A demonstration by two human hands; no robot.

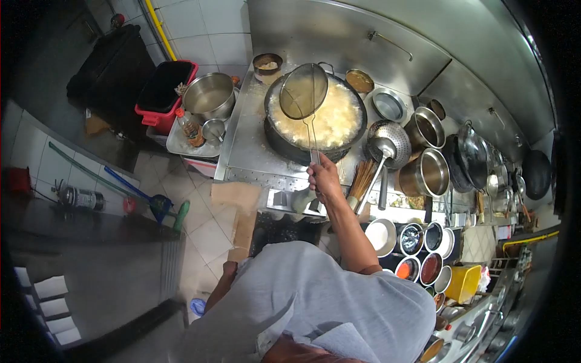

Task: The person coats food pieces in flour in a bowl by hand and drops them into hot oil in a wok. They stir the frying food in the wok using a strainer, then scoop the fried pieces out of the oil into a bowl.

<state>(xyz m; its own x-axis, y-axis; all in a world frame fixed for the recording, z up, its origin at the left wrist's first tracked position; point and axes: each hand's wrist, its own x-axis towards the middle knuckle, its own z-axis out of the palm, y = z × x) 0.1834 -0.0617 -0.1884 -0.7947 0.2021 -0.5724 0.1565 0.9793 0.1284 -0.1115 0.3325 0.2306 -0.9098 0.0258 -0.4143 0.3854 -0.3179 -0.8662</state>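
My right hand (325,177) grips the handle of a round wire-mesh skimmer (304,91). The mesh is tilted over a large black wok (273,136) on the steel stove. Inside the wok, pale yellow pieces (344,115) lie in foaming, bubbling liquid. Low at my side, next to my grey shirt, hangs my left hand (229,270); its fingers are too indistinct to read, and I see nothing in it. Right of the wok, a perforated ladle (390,142) rests beside a bamboo brush (361,179).
Steel pots (431,172) stand to the right, with bowls of sauces (431,268) nearer me. On the left are a pot of liquid (209,97), an orange-capped bottle (191,129) and a red bin (158,118). Cardboard (236,198) lies by the stove's front edge.
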